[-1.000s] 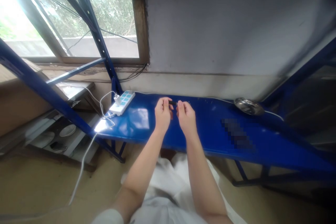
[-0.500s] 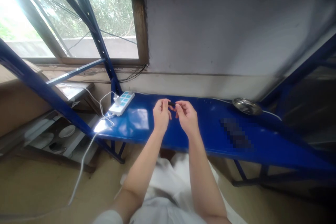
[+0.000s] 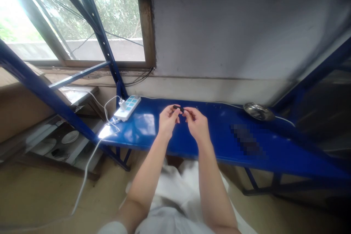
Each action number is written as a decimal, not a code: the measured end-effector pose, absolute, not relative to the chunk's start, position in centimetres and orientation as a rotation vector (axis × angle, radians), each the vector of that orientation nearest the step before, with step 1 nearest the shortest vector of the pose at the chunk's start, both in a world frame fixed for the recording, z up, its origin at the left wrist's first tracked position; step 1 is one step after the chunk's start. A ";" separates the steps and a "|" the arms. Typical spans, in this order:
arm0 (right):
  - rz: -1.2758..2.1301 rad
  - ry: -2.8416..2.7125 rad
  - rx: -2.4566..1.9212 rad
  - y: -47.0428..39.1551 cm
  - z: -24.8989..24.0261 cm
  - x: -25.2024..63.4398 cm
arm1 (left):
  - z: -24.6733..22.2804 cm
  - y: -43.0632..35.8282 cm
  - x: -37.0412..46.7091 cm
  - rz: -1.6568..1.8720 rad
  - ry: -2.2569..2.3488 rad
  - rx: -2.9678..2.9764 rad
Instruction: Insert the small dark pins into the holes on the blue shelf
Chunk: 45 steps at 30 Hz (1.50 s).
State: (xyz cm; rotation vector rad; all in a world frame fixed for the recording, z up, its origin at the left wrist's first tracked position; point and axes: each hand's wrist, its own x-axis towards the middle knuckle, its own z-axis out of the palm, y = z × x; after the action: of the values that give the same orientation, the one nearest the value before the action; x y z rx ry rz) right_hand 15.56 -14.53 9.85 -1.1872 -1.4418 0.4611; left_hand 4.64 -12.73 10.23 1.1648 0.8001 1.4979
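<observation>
A small black stick-shaped object [image 3: 178, 108] spans the gap between my hands, above the blue table [image 3: 219, 131]. Its exact kind is too small to make out. My left hand [image 3: 168, 119] pinches its left end between thumb and fingers. At the other end, the fingertips of my right hand [image 3: 196, 120] close on it. Both hands are held close together over the middle of the table, and the fingers cover part of the object.
A white power strip [image 3: 127, 108] with a plug and white cable lies at the table's left. To the right are a shiny metal dish [image 3: 258, 111] and a blurred-out dark item [image 3: 246, 139]. Blue metal posts [image 3: 102, 40] rise at the left by the window.
The black object has tilted, its left end now higher, and more of it shows. My left thumb has shifted along it; my right hand has moved slightly right and down.
</observation>
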 end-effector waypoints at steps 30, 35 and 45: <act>0.424 -1.142 -1.911 -12.0 3.2 23.3 | 0.8 -6.2 10.2 1.054 1.328 1.885; 0.428 -1.227 -1.983 -11.1 0.3 23.3 | -1.8 -5.6 11.2 1.004 1.451 1.875; 0.354 -1.351 -2.097 -9.9 -2.6 22.9 | -4.0 -5.4 11.3 0.848 1.529 2.113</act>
State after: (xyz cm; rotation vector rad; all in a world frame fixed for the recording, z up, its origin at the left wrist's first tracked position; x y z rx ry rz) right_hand 22.94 -9.87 -2.63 -2.0972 -1.3511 0.3538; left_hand 11.33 -5.42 -4.02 2.1130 1.5291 0.8475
